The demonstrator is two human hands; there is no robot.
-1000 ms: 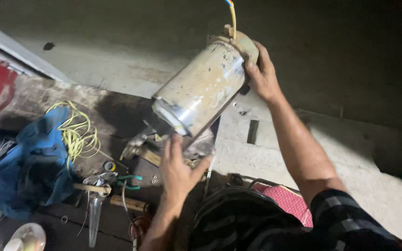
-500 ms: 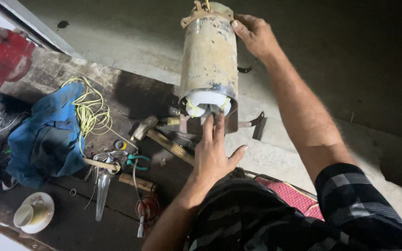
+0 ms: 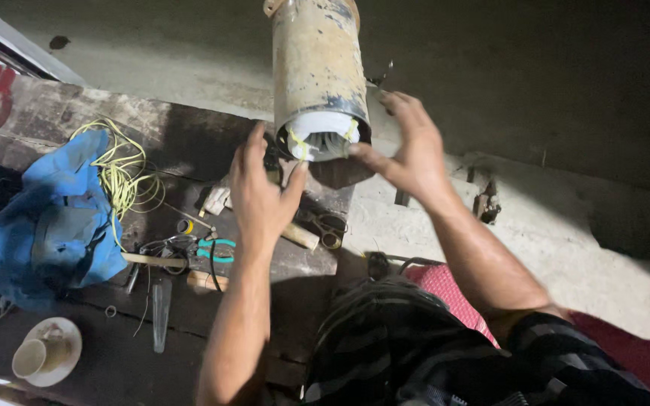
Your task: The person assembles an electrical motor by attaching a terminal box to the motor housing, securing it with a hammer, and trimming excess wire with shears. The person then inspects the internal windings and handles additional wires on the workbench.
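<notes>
A worn, cream-coloured metal cylinder (image 3: pixel 316 71) stands tilted with its open end toward me, showing white windings (image 3: pixel 323 135) tied with yellow bands inside. My left hand (image 3: pixel 261 194) cups the lower left rim of that open end, thumb against the edge. My right hand (image 3: pixel 408 150) grips the lower right rim, fingers spread, slightly blurred. The cylinder's far end runs out of the top of the view.
A dark wooden board (image 3: pixel 189 150) carries a blue cloth (image 3: pixel 58 218), yellow wire (image 3: pixel 126 177), teal-handled pliers (image 3: pixel 212 248), scissors (image 3: pixel 325 225), wooden-handled tools and a cup on a saucer (image 3: pixel 43 353). Concrete floor lies beyond. A red patterned cloth (image 3: pixel 445 282) covers my lap.
My right hand left the cylinder's far end and came down to its near rim. The cylinder swung from slanted to nearly end-on toward me. My left hand stays at the open end.
</notes>
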